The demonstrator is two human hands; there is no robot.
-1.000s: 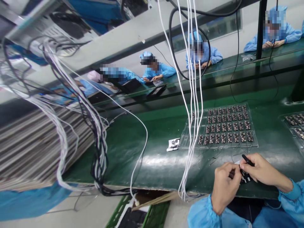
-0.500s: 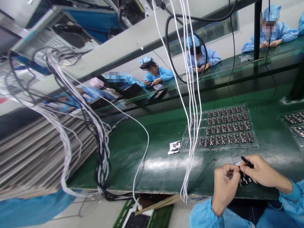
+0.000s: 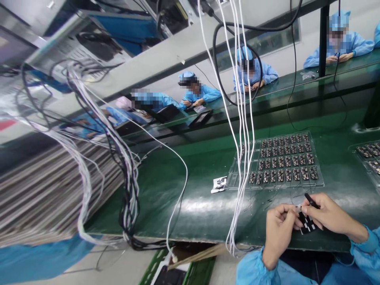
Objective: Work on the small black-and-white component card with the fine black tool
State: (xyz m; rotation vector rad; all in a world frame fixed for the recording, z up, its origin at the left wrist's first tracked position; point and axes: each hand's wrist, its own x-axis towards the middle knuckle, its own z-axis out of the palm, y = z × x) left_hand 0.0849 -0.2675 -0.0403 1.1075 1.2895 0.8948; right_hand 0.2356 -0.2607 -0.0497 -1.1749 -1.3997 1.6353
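My left hand (image 3: 279, 229) is closed in a pinch at the upper left of a small sheet with black and white patches (image 3: 307, 226). What its fingertips grip is too small to make out. My right hand (image 3: 329, 213) is closed around a slim black pen-like tool (image 3: 311, 201), whose blunt end sticks up past the thumb and forefinger. The fingertips of both hands almost meet over the sheet, near the table's front edge. Beyond them lies a clear plastic tray (image 3: 276, 185) with rows of small circuit boards (image 3: 287, 161).
A crumpled black-and-white sheet (image 3: 219, 184) lies left of the tray. White cables (image 3: 242, 190) hang across its left side. Thin wires lie in front of the tray. Another tray of boards (image 3: 368, 156) stands far right. Stacked boards (image 3: 59, 190) fill the left. Co-workers sit at the bench behind.
My left fingertips have moved slightly left and opened a small gap from the right ones, so more of the patched sheet shows. The right hand keeps the black tool. The view has shifted slightly.
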